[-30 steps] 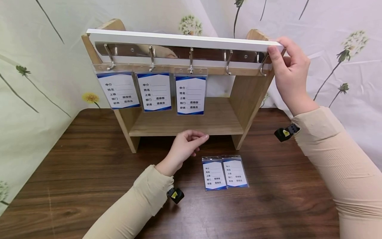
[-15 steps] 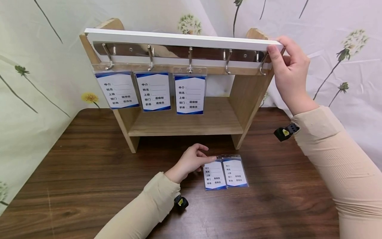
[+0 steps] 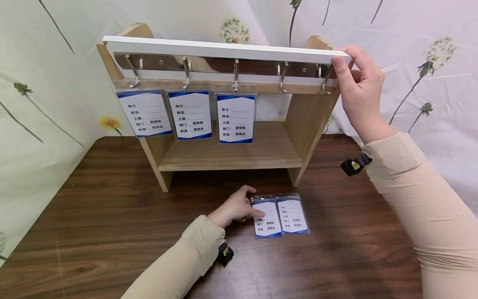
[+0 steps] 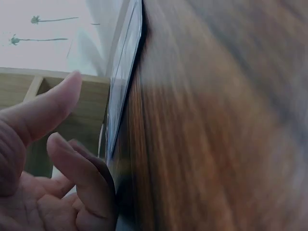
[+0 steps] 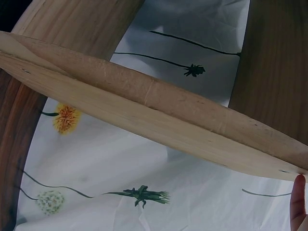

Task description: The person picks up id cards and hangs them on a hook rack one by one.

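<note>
Two badge holders lie side by side on the table: the left badge holder and the right badge holder. My left hand is at the left one's left edge, thumb over its face. In the left wrist view the thumb stands apart from the badge holder, with a bent finger beside its edge. My right hand grips the right end of the white hook rack. In the right wrist view one fingertip touches the wooden side panel.
Three badge holders hang from the rack's left and middle hooks. The two right hooks are bare. The rack leans on a wooden shelf standing on the dark table. A flowered cloth hangs behind.
My left hand has come down and to the right from in front of the shelf to the left badge holder. The right hand stays on the rack.
</note>
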The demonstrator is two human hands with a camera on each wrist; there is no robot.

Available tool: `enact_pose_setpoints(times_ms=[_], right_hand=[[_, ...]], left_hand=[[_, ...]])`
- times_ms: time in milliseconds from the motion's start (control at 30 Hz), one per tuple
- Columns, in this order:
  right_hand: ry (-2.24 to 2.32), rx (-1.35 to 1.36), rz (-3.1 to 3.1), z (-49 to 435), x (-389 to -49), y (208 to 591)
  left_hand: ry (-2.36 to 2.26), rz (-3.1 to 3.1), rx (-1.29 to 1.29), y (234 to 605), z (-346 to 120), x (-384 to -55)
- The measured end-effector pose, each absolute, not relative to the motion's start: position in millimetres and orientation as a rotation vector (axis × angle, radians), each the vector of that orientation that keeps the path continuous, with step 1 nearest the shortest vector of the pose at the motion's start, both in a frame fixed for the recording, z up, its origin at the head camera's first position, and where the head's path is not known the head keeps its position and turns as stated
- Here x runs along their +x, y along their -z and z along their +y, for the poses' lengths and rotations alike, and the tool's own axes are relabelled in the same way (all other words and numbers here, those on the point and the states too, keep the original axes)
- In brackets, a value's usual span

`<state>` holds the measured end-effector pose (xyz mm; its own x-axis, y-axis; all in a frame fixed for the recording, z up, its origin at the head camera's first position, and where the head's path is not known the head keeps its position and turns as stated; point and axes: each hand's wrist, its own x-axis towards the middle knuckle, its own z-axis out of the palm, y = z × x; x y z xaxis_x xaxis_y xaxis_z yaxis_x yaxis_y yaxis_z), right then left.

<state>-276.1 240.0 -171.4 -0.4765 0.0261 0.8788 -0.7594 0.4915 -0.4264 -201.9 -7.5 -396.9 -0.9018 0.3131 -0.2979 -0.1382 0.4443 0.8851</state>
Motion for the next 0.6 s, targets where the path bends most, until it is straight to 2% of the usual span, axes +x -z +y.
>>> enact_pose_setpoints(times_ms=[367, 600], right_hand=[[-1.161, 0.550, -1.840, 240.1, -275.7, 171.1], [-1.090, 0.611, -1.821, 240.2, -276.9, 171.7]], left_hand=[[-1.189, 2.436, 0.255, 400.7, -3.2, -204.5], [-1.053, 2.537, 0.282, 397.5, -2.8, -202.8]])
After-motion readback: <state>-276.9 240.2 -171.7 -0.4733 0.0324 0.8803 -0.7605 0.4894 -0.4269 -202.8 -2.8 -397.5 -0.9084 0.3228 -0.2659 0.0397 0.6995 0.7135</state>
